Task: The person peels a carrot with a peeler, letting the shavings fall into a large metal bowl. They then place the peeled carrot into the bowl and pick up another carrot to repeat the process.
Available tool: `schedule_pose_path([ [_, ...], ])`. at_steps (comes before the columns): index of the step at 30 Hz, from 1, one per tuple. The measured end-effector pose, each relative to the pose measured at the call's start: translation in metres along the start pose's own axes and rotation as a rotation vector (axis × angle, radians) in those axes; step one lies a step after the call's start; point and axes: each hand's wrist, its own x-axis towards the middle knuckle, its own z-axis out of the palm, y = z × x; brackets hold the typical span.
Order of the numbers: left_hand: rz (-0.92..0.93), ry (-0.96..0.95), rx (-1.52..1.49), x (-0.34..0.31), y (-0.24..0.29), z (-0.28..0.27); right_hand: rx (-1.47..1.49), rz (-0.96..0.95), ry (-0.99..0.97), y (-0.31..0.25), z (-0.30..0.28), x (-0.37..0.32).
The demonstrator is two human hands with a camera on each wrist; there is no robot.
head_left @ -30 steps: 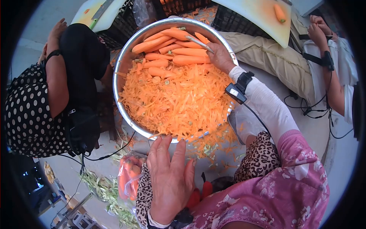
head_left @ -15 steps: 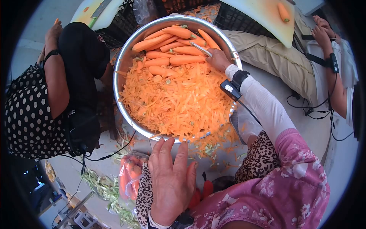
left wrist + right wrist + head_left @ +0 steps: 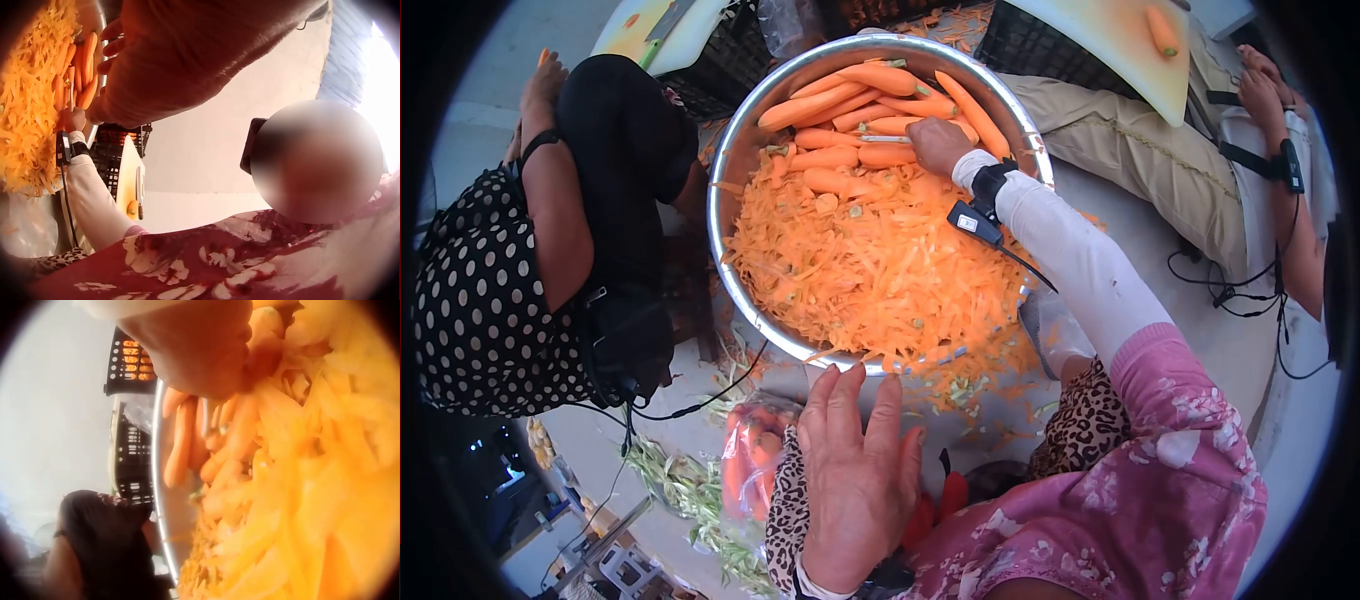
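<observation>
Just outside the near rim of the metal basin, first likely trouble: shredded carrot heaped right to that edge, so apt to tip over onto the scraps lying beyond it at any nudge or stir. Deeper in, at the basin's far side, probably the graver risk: a thin metal blade among slick peeled whole carrots, easy to slip on and nick a finger, or to send one carrot rolling over the far rim.

Left hand: outside the near rim, flat, fingers straight and a little spread, holding nothing; fingertips right at the rim, touching or not, cannot tell. Well apart from the whole carrots, with the full heap of shreds between.

Right hand: inside the basin at its far side, fingers curled, seemingly gripping the blade, its tip poking toward the basin's left wall. Peeler or knife, cannot tell. Whole carrots stacked crosswise there, touching this hand and reaching on to the far rim.

Beyond the far rim, off to the right: a cutting board bearing one more carrot.
</observation>
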Motion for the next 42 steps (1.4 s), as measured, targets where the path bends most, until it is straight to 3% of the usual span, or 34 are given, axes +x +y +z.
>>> schedule_pose_path([
  [5, 0.006, 0.023, 0.011, 0.001, 0.001, 0.0, -0.05, -0.029, -0.101, -0.021, -0.004, 0.005],
  [10, 0.0, 0.012, 0.016, 0.002, 0.001, -0.001, -0.027, 0.199, -0.419, -0.039, -0.036, 0.011],
  [17, -0.005, 0.002, 0.019, 0.003, 0.0, 0.0, -0.042, 0.159, -0.392, -0.022, -0.023, 0.021],
  [19, -0.015, 0.002, 0.017, 0.003, 0.001, 0.0, 0.12, 0.207, -0.601, -0.006, -0.028, 0.026],
  [20, -0.018, 0.002, 0.015, 0.003, 0.0, 0.001, 0.12, 0.207, -0.602, 0.003, -0.03, 0.022],
  [22, -0.023, -0.003, 0.008, 0.003, 0.001, 0.002, 1.028, 0.325, -0.637, 0.019, -0.041, 0.01],
  [24, -0.007, -0.007, 0.022, 0.004, 0.002, 0.003, 1.335, 0.292, -0.613, 0.021, -0.056, -0.008],
  [27, 0.008, -0.013, 0.027, 0.006, 0.006, 0.003, 1.648, 0.11, -0.779, 0.016, -0.07, -0.028],
  [29, 0.015, -0.008, 0.034, 0.007, 0.007, 0.005, 1.764, 0.0, -0.862, 0.015, -0.065, -0.04],
  [32, 0.021, -0.003, 0.041, 0.007, 0.007, 0.011, 1.892, 0.023, -0.776, -0.013, -0.076, -0.068],
  [33, 0.025, -0.002, 0.041, 0.008, 0.008, 0.012, 1.823, -0.113, -0.799, -0.012, -0.073, -0.066],
  [36, 0.029, -0.003, 0.046, 0.01, 0.01, 0.014, 1.748, -0.211, -0.932, -0.015, -0.074, -0.077],
  [37, 0.03, -0.002, 0.048, 0.01, 0.01, 0.016, 1.776, -0.178, -0.804, -0.028, -0.082, -0.091],
  [40, 0.028, 0.005, 0.049, 0.01, 0.014, 0.016, 1.782, -0.263, -0.956, -0.031, -0.079, -0.095],
  [42, 0.028, 0.01, 0.049, 0.01, 0.015, 0.017, 1.793, -0.257, -0.936, -0.036, -0.082, -0.102],
])
